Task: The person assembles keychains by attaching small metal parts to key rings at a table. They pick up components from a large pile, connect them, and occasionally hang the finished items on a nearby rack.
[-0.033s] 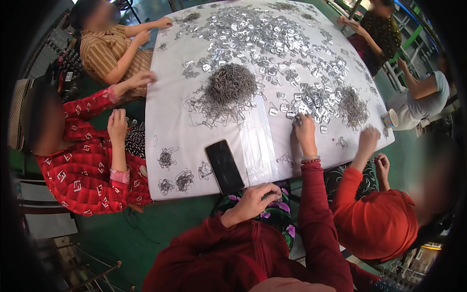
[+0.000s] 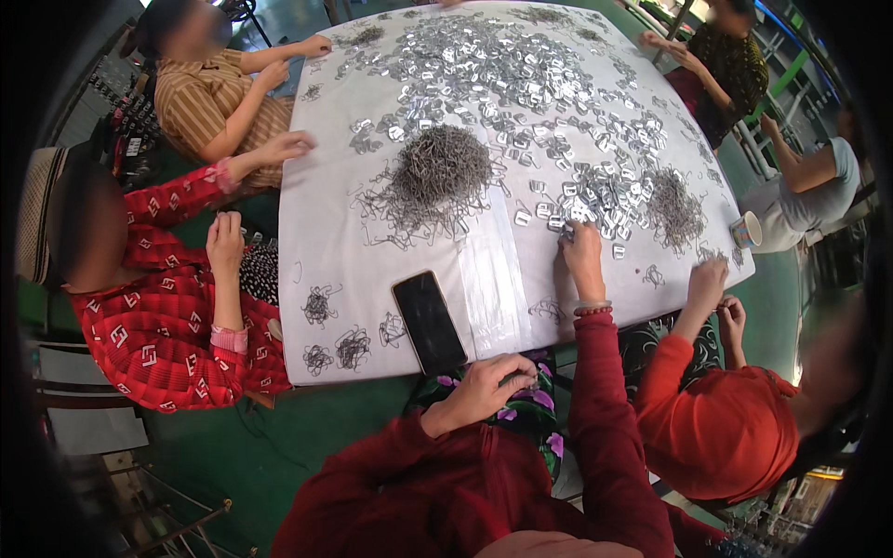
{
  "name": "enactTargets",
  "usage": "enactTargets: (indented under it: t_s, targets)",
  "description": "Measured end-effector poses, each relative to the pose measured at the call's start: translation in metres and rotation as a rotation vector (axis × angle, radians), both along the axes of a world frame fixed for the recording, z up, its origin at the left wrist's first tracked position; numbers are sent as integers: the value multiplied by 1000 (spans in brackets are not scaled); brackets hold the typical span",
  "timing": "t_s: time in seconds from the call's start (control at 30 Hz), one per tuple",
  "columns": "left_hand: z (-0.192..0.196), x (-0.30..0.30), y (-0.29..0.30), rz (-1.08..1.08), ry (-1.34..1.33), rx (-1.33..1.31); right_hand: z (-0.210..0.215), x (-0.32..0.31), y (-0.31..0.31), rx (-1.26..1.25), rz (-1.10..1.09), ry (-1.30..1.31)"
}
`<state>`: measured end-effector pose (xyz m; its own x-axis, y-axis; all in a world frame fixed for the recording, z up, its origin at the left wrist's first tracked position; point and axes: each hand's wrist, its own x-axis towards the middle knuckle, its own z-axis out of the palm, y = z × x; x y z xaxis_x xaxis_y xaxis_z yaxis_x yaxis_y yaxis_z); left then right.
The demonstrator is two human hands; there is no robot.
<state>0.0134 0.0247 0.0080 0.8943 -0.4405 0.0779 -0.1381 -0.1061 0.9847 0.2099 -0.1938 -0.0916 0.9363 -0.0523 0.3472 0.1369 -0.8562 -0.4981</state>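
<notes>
My right hand (image 2: 583, 256) reaches over the table, fingers pinched on a small silver metal buckle at the near edge of a heap of flat slotted buckles (image 2: 605, 200). Low at the table's front edge, above my lap, my left hand (image 2: 479, 386) is curled with thumb and fingertips together; what it holds, if anything, is too small to make out. Beyond it a black phone (image 2: 429, 321) lies on the white table cover (image 2: 372, 270). A tall tangle of bent wire hooks (image 2: 442, 167) stands left of the buckles.
A smaller wire heap (image 2: 675, 209) and a paper cup (image 2: 745, 230) are at the right. Little wire clusters (image 2: 353, 346) lie near the left front corner. Clear tape (image 2: 493, 279) runs down the cover. Co-workers sit close on both sides, the nearest hand on the right (image 2: 709, 279) by the edge.
The right-hand co-worker's hand has dropped a little toward the table's edge. The left-hand co-worker's far hand has shifted slightly inward over the table. My hands have hardly moved.
</notes>
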Motion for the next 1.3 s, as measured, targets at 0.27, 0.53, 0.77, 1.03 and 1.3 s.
enactTargets:
  t_s: [0.27,0.53,0.77,1.03,1.3]
  targets:
    - [-2,18,2,22,-138,40,47,-64,20,748,-19,269]
    - [6,24,-26,78,-218,104,109,-195,25,1195,-14,202]
    - [2,14,-47,55,-258,192,93,-212,18,1424,3,-22]
    - [4,113,-39,203,-238,124,75,-202,0,1524,-39,7]
    - [-80,287,-24,-30,-680,772,100,-203,-6,1442,-62,27]
